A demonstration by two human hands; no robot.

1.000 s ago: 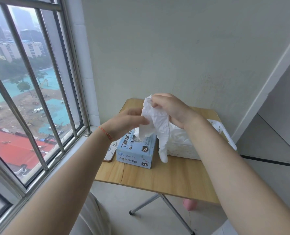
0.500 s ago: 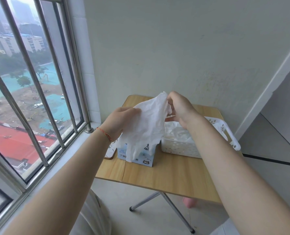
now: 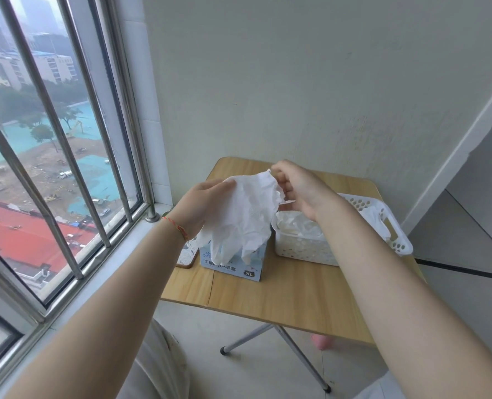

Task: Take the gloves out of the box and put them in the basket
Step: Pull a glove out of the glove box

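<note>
Tabletop [image 3: 282,292] of light wood stands in the corner by the window, close to the person, so both things for the task are in easy reach. On its right part sits the white basket [image 3: 305,249], low and wide open at the top; some white gloves are already lying inside, which I judge to be part of the work done. Just left of the basket stands the blue glove box [image 3: 253,269], near enough that a glove needs only a short way across. Beside the box, at the edge toward the window, a small flat thing [image 3: 187,254] lies half hidden by the wrist; I cannot tell what it is.

One white glove [image 3: 244,214] hangs in the air above the box, its fingers pointing down in front of the box. The left hand [image 3: 203,205] holds one side of its cuff, the right hand [image 3: 296,188] pinches the other side with curled fingers, so each grip is pressed together on the glove. Held so, the thin crumpled material is spread flat, probably so that it lies neatly in the basket.
</note>
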